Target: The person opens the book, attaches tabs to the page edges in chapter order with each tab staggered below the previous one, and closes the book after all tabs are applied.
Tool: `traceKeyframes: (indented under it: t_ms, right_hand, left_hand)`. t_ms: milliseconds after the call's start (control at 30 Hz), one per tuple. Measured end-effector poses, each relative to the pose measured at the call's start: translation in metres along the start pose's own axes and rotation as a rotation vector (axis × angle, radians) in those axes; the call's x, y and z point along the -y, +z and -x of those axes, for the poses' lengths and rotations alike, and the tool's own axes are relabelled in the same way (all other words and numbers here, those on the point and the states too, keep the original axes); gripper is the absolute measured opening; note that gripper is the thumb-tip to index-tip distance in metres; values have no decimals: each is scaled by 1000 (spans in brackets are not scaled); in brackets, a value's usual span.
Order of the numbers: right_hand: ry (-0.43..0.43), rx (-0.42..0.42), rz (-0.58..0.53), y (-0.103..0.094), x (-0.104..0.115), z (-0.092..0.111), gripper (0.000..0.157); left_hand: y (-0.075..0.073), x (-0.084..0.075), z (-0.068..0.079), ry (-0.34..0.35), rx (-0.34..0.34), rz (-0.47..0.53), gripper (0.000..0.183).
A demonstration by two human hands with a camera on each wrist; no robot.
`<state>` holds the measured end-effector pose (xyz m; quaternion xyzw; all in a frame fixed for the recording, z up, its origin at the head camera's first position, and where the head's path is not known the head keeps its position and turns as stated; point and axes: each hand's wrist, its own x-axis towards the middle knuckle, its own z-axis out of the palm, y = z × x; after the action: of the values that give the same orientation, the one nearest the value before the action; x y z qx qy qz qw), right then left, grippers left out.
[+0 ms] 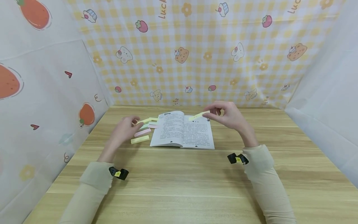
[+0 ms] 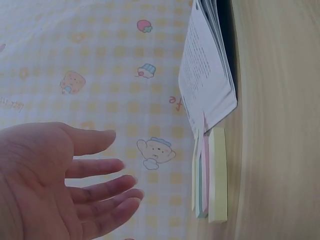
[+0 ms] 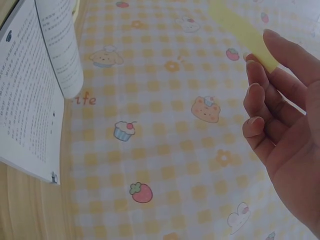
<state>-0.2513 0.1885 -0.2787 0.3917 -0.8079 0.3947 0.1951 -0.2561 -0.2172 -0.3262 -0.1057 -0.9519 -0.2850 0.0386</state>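
An open book (image 1: 170, 130) lies on the table, printed pages facing up. Over its right page, my right hand (image 1: 227, 115) pinches a yellow sticky note strip (image 3: 245, 35) by one end, between thumb and fingers. My left hand (image 1: 124, 129) is held above the table left of the book, its fingers loosely extended and holding nothing in the left wrist view. Beside and partly under it in the head view are sticky note pads: a yellow pad (image 2: 218, 175), a pink pad (image 1: 142, 132) and a green one (image 2: 201, 195). A pale pink strip (image 1: 153, 124) overlaps the book's left edge.
The wooden table (image 1: 184, 186) stretches toward me. Behind it hangs a yellow checked cloth (image 1: 195, 62) with cartoon prints, and a white printed cloth (image 1: 50, 99) borders the left side. Each sleeve carries a small black wrist camera (image 1: 118, 173).
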Motion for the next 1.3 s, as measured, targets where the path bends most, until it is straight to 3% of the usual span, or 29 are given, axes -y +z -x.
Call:
traceKeyframes:
  t_ms: [233,567,1300]
  right_hand:
    - [8,-1,4,-1,-1,0,15]
    - [34,-4,-5,-3,-4,1,14]
    - [151,29,30,-4,-18,5,13]
  left_hand:
    - [6,-12,-3,67,-91,33,42]
    - [14,-25,-8,130,-139,60,38]
    - [36,-54,-16,159,-104,74,36]
